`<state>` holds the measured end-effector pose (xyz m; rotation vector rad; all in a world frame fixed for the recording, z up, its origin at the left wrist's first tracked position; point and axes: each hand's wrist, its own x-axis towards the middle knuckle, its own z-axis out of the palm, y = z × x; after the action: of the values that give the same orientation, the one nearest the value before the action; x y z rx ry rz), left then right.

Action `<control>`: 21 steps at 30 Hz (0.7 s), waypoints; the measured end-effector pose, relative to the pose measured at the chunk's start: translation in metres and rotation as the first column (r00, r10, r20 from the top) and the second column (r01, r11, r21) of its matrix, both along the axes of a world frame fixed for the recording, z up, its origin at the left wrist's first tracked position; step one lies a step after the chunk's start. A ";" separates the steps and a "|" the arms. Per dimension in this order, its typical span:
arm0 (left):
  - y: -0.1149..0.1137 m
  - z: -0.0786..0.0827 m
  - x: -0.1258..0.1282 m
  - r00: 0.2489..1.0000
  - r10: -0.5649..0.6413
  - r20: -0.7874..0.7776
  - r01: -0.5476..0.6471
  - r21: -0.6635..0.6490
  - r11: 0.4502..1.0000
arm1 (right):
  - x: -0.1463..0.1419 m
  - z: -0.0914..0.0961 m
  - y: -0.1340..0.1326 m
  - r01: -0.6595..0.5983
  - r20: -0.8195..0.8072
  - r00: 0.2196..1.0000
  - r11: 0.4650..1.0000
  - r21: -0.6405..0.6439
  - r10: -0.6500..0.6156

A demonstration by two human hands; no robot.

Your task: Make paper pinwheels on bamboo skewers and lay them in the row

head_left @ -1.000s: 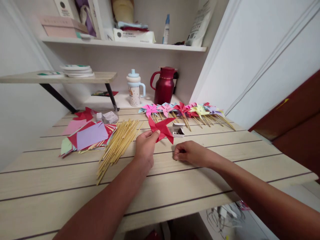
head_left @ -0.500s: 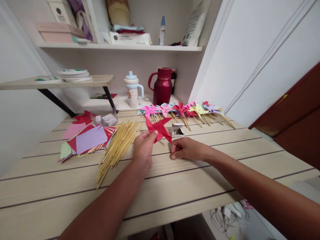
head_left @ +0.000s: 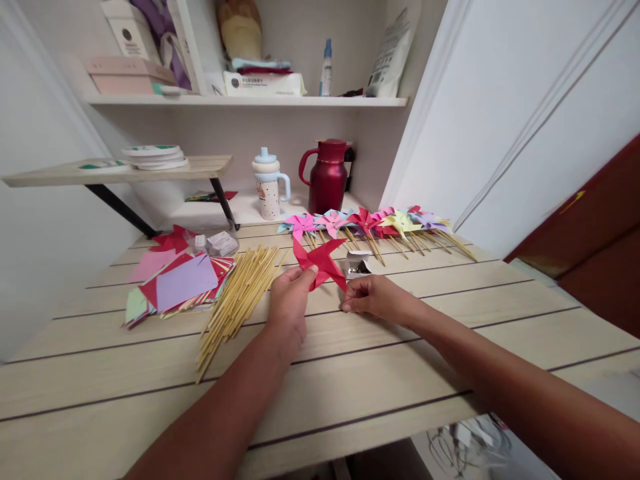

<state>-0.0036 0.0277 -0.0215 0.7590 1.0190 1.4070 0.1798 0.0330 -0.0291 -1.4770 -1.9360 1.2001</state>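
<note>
One slackened pinch by the left hand [head_left: 290,298] could unfold the red paper pinwheel [head_left: 324,262], just left of the small white box [head_left: 357,256], while the right hand [head_left: 371,297] curls closed, perhaps around something I can't see.

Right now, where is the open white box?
The white box stands on the table, right of centre in the head view, between the right hand and the pinwheels on sticks.

Near pinwheel [head_left: 324,261]: plain red. Pinwheel row [head_left: 365,221]: pink, red, pale yellow, lavender, light blue. Paper sheets [head_left: 186,283]: lavender on top; red, pink, pale green. Sticks [head_left: 240,290]: straw-yellow. Tabletop [head_left: 360,377]: pale wood, dark stripes. Cup [head_left: 269,195]: white, dark-speckled; pale-blue lid [head_left: 265,157] and handle [head_left: 287,187]. Jug [head_left: 327,183]: metallic deep red.
</note>
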 end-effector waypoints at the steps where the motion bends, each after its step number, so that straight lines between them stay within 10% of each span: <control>1: 0.000 0.000 0.000 1.000 0.002 0.007 -0.002 0.004 1.000 | 0.000 0.000 0.000 0.011 0.006 1.000 1.000 0.016 -0.011; 11: -0.003 0.001 0.001 1.000 -0.024 0.020 0.024 -0.032 0.999 | 0.001 -0.006 0.003 0.125 0.066 0.988 0.971 0.206 -0.141; 21: -0.002 0.000 -0.001 0.999 -0.002 0.036 0.003 -0.035 0.999 | 0.001 -0.007 0.002 0.163 0.003 0.986 0.978 0.132 -0.164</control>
<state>-0.0047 0.0257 -0.0210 0.7066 1.0118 1.3923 0.1809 0.0351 -0.0357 -1.5450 -1.8247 0.9744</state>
